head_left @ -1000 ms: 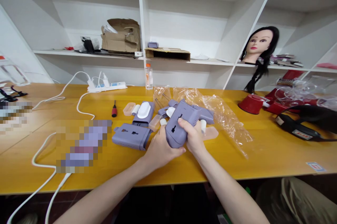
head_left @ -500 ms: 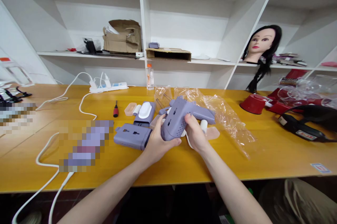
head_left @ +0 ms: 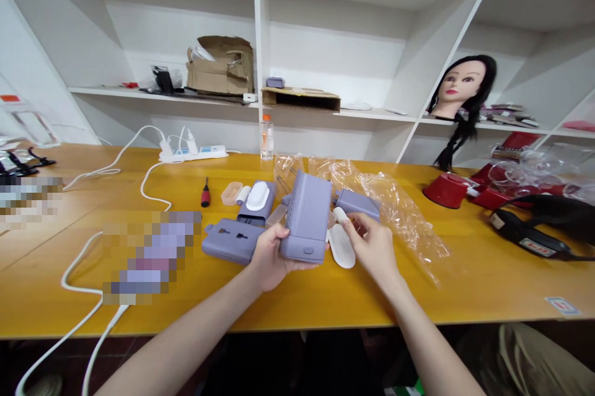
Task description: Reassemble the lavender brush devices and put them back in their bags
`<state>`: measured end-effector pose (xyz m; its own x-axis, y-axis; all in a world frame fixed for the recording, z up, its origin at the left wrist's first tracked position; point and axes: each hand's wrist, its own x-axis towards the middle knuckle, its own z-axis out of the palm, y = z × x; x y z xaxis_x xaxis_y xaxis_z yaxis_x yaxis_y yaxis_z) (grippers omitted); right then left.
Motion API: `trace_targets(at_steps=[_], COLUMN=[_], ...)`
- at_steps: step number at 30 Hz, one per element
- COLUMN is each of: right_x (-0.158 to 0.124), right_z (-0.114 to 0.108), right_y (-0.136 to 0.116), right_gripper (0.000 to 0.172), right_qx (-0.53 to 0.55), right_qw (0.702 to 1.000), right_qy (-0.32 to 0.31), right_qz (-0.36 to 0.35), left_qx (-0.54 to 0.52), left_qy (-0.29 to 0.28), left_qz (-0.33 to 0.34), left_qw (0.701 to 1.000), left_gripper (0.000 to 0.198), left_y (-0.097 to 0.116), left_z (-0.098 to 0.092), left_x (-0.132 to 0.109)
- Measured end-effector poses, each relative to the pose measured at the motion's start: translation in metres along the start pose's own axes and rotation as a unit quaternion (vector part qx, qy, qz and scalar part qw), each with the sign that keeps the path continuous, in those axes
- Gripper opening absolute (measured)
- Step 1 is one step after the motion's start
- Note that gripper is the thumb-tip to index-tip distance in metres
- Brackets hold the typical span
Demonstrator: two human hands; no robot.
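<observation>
My left hand (head_left: 268, 259) grips a purple plastic housing (head_left: 309, 213) from its left side and below. The housing is tilted up, its smooth, finely ribbed face towards me. To its right, the fingers of my right hand (head_left: 375, 244) pinch a small white cylinder (head_left: 340, 215). Below that cylinder lies a white oval piece (head_left: 343, 247). Another purple housing (head_left: 357, 204) rests behind my right hand. Left of my left hand is a purple housing with keyhole slots (head_left: 232, 241). Beyond it stands a purple piece (head_left: 252, 213) bearing a white oval part (head_left: 258, 196).
Crumpled clear plastic bags (head_left: 395, 204) spread behind the parts. A red-handled screwdriver (head_left: 205, 194) and a translucent tray (head_left: 231, 193) lie left. A power strip (head_left: 199, 153), clear bottle (head_left: 266, 139) and pixelated device (head_left: 158, 253) are further off. Red clamp (head_left: 446, 188) and black strap (head_left: 525, 232) sit right.
The housing has turned in my left hand from its slotted side to its ribbed face. My right hand has let go of it, moved right and taken the white cylinder.
</observation>
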<state>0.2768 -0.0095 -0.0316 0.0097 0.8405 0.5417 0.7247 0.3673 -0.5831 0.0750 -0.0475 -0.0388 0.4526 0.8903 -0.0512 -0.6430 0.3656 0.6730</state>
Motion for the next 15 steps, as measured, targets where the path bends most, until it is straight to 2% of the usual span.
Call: trace_targets(at_steps=[3,7,10,13,15], right_x=[0.001,0.018,0.026,0.022,0.017], right_z=[-0.005,-0.020,-0.035,-0.045,-0.046], right_y=[0.007,0.027,0.042,0.053,0.058], right_gripper=[0.028,0.027,0.030,0.032,0.035], right_qx=[-0.053,-0.109,-0.124,-0.118,-0.125], right_qw=[0.998,0.994,0.989,0.976,0.967], right_qy=[0.007,0.008,-0.078,-0.181,-0.214], right_qz=[-0.012,0.028,0.028,-0.026,-0.063], left_qx=[-0.010,-0.002,-0.005,-0.011,-0.013], left_qy=[-0.015,0.038,0.048,0.047,0.049], left_qz=[0.009,0.031,0.023,0.030,0.034], left_qw=[1.000,0.999,0.999,0.998,0.998], left_gripper=[0.052,0.054,0.052,0.053,0.055], left_y=[0.001,0.004,0.005,0.005,0.005], left_z=[0.000,0.001,0.003,0.004,0.004], left_x=[0.001,0.003,0.003,0.002,0.001])
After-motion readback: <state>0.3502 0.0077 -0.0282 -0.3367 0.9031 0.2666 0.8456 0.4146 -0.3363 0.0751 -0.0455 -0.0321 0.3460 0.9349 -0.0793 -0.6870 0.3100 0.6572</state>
